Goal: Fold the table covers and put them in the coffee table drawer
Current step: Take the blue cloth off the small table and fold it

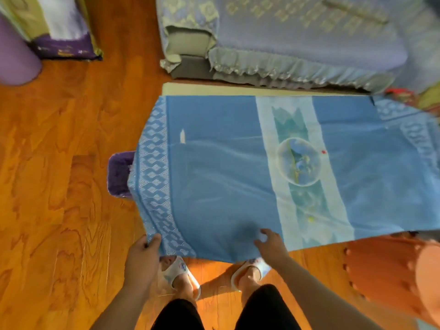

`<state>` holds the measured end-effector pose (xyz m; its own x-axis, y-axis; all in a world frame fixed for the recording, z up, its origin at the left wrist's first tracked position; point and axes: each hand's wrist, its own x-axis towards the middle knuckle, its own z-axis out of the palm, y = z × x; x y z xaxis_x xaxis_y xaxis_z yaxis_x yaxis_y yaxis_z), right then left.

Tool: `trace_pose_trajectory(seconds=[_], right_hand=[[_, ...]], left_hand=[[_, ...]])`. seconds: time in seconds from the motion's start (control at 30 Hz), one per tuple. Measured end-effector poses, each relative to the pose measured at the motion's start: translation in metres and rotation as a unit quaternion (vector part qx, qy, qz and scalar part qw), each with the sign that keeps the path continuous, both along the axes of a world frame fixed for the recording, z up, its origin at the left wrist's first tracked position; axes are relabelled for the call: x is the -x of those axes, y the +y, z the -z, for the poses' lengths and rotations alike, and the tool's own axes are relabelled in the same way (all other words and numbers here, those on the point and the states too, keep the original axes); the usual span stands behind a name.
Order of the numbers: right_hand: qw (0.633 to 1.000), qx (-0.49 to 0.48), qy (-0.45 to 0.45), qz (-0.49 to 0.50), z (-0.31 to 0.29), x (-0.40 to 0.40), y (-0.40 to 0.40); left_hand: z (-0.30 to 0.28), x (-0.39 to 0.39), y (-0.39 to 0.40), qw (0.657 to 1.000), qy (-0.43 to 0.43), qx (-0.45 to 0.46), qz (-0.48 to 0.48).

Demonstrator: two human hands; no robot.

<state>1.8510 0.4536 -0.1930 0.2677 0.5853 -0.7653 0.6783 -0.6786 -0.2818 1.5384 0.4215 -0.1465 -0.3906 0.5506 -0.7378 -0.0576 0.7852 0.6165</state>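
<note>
We count one table cover (226,167) in view: blue, with a white diamond border along its left end and a pale band with a round motif across its middle. It lies spread flat over the table (214,89), of which only a cream strip shows beyond the cover's far edge. The cover's near left corner hangs off toward the person.

Two hands are in view. The left hand (142,254) pinches the cover's near left corner, thumb on top and fingers curled beneath the patterned border. The right hand (271,245) sits at the cover's near edge, right of the left hand, fingers spread and loosely bent; motion blur keeps us from telling whether it holds the cloth or merely touches it.

Below the cover's near edge: two slippers (181,272), one on each foot, on the wooden floor (59,186). One purple bin (120,173) sits just left of the cover, partly hidden by it. One orange stool (392,277) stands near the cover's near right edge. One sofa (297,39) with a frilled lilac cover lies beyond the cover's far edge.
</note>
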Motion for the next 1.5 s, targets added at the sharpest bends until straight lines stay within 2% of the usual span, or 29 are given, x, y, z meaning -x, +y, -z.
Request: trace_pose_trajectory(seconds=[0.1,0.3,0.4,0.47,0.53,0.63,0.73,0.8,0.83,0.87,0.93,1.03,1.07,1.13,1.2,1.27,1.3,1.37,1.4,1.43,1.47,1.5], right_hand=[[0.998,0.023,-0.027,0.058,-0.015,-0.083,0.007],[0.991,-0.017,0.013,0.132,-0.011,-0.220,0.028],[0.985,-0.032,0.078,0.152,0.011,-0.298,0.034],[0.979,-0.021,0.122,0.162,0.018,-0.354,0.034],[0.962,-0.001,0.179,0.208,0.018,-0.413,0.033],[0.913,0.007,0.254,0.321,0.002,-0.491,0.029],[0.799,-0.026,0.356,0.483,-0.005,-0.555,0.041],[0.732,-0.074,0.403,0.545,0.001,-0.586,0.054],[0.710,-0.095,0.413,0.562,0.010,-0.601,0.061],[0.699,-0.102,0.415,0.573,0.016,-0.613,0.068],[0.696,-0.104,0.389,0.594,0.032,-0.632,0.078],[0.701,-0.116,0.323,0.626,0.054,-0.642,0.081],[0.720,-0.121,0.292,0.618,0.060,-0.641,0.079],[0.785,-0.115,0.196,0.576,0.069,-0.637,0.073],[0.816,-0.135,0.074,0.558,0.074,-0.633,0.062],[0.769,-0.179,0.039,0.612,0.087,-0.632,0.047],[0.747,-0.148,0.059,0.646,0.090,-0.628,0.036],[0.737,-0.111,0.137,0.653,0.102,-0.613,0.016],[0.748,-0.090,0.207,0.624,0.103,-0.601,0.009],[0.682,-0.022,0.280,0.676,0.113,-0.593,0.009],[0.671,-0.007,0.291,0.682,0.109,-0.581,0.005],[0.696,0.008,0.304,0.650,0.111,-0.571,0.003]], left_hand=[[-0.026,-0.041,0.030,0.999,0.007,-0.040,0.003],[-0.035,-0.163,0.099,0.994,0.041,-0.101,-0.015],[-0.056,-0.268,0.130,0.981,0.080,-0.169,-0.044],[-0.068,-0.355,0.144,0.971,0.099,-0.218,-0.026],[-0.070,-0.448,0.159,0.963,0.069,-0.260,0.023],[-0.047,-0.592,0.174,0.945,0.053,-0.284,0.154],[-0.022,-0.726,0.185,0.899,0.015,-0.293,0.326],[-0.004,-0.785,0.186,0.867,-0.053,-0.221,0.443],[0.006,-0.803,0.182,0.855,-0.069,-0.181,0.480],[0.018,-0.811,0.175,0.855,-0.068,-0.156,0.489],[0.044,-0.796,0.150,0.882,-0.029,-0.130,0.452],[0.080,-0.721,0.086,0.936,0.123,-0.061,0.325],[0.088,-0.689,0.062,0.951,0.179,-0.016,0.252],[0.100,-0.622,0.022,0.953,0.257,0.100,0.125],[0.114,-0.564,-0.002,0.935,0.265,0.214,0.098],[0.128,-0.527,-0.008,0.939,0.224,0.244,0.088],[0.130,-0.519,-0.003,0.949,0.197,0.234,0.078],[0.131,-0.510,0.014,0.969,0.146,0.193,0.049],[0.134,-0.506,0.023,0.977,0.126,0.171,0.034],[0.137,-0.503,0.030,0.980,0.104,0.164,0.031],[0.139,-0.500,0.034,0.981,0.086,0.172,0.041],[0.139,-0.497,0.037,0.979,0.068,0.184,0.057]])
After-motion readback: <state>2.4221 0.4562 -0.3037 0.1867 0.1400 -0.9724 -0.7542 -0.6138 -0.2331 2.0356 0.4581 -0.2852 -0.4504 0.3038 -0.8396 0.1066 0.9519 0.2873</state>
